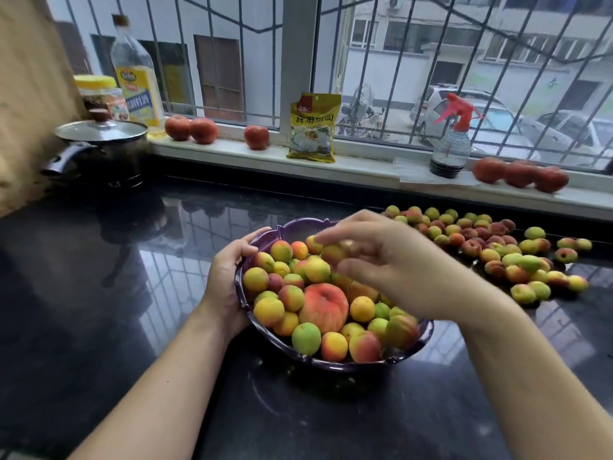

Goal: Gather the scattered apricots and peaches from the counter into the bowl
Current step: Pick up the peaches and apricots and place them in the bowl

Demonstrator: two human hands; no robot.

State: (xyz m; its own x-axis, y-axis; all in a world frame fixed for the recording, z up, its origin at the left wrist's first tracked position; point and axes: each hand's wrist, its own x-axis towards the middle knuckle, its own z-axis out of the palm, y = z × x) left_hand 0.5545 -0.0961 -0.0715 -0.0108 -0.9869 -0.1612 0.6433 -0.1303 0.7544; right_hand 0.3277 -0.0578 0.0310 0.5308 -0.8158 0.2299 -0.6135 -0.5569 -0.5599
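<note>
The right hand (381, 257) hovers over the far half of the bowl (411, 351), blurred; its fingers look spread and loose, and I cannot tell if they pinch the small apricot (331, 253) just under them. The left hand (229, 283) grips the left rim of the bowl, thumb over the edge. The bowl is dark purple and stands near the middle of the black tabletop (99, 293). It is heaped with apricots, and one big peach (324, 307) lies among them. More scattered apricots (491, 247) lie toward the far right edge of the tabletop, well apart from the bowl. On the window sill (365, 167) behind stand red peaches (190, 128), a yellow packet (313, 127) and a spray bottle (451, 141).
</note>
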